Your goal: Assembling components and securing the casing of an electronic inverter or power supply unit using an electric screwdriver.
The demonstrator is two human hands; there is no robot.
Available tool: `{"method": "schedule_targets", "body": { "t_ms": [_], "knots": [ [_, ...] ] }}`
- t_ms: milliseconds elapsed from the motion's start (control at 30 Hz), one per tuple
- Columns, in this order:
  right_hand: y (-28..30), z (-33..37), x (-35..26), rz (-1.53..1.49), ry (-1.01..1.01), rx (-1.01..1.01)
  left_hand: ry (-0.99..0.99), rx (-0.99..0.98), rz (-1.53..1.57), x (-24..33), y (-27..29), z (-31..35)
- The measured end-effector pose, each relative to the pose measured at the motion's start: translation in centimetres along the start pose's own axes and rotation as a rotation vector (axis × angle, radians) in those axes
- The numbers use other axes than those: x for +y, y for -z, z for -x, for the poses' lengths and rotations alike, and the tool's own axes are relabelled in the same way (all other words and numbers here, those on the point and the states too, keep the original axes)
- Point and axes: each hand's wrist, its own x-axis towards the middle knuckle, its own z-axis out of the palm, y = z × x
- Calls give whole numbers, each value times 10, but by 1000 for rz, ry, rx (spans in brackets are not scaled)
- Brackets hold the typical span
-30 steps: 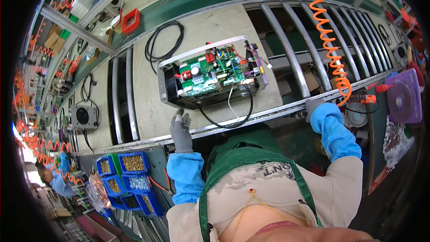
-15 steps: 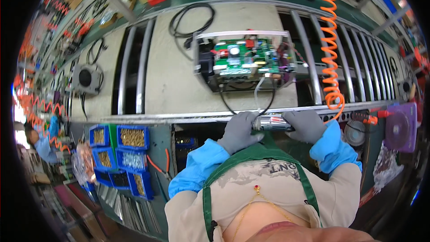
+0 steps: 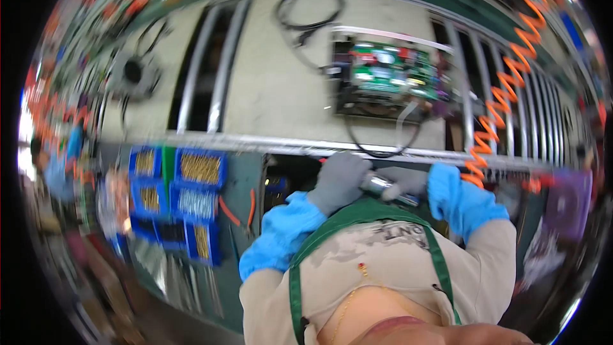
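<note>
Just in front of my apron, a silver cylindrical air screwdriver [image 3: 375, 184] lies between my gloved hands, tilted down to the right. My left hand [image 3: 341, 180] is closed about its left end, the fingertips hidden. From the right, my right hand [image 3: 405, 181] has its fingers against the barrel, smeared by motion. Beyond them an open metal case [image 3: 340, 92] holds a green circuit board [image 3: 383, 67]. A black cable [image 3: 357, 144] and a white tube hang in loops from its near side.
An orange coiled hose [image 3: 504, 92] slants down at the right, beside metal rollers [image 3: 469, 115]. Blue bins [image 3: 220, 176] of small metal parts and red-handled pliers [image 3: 251, 207] lie at the left. A coiled black cable [image 3: 281, 9] rests behind the case.
The view has swung, so the bench appears shifted right and up. My right hand has come closer to the left one. The screwdriver has gone from nearly level to tilted.
</note>
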Motion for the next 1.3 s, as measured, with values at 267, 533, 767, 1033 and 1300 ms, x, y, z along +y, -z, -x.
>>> {"method": "schedule_targets", "body": {
  "t_ms": [267, 533, 767, 1033, 1300],
  "knots": [
    [-9, 21, 26, -302, 100, 36, -66, -144, -55, 10, -16, -23],
    [-2, 31, 73, -381, 157, 70, -73, -349, -80, 26, -39, -48],
    [4, 34, 92, -360, 272, 168, -96, -422, -102, 33, -51, -63],
    [15, 28, 109, -250, 285, 176, -57, -496, -107, 33, -64, -66],
    [18, 16, 127, -360, 288, 128, -62, -490, -97, 25, -78, -65]
  ]
}}
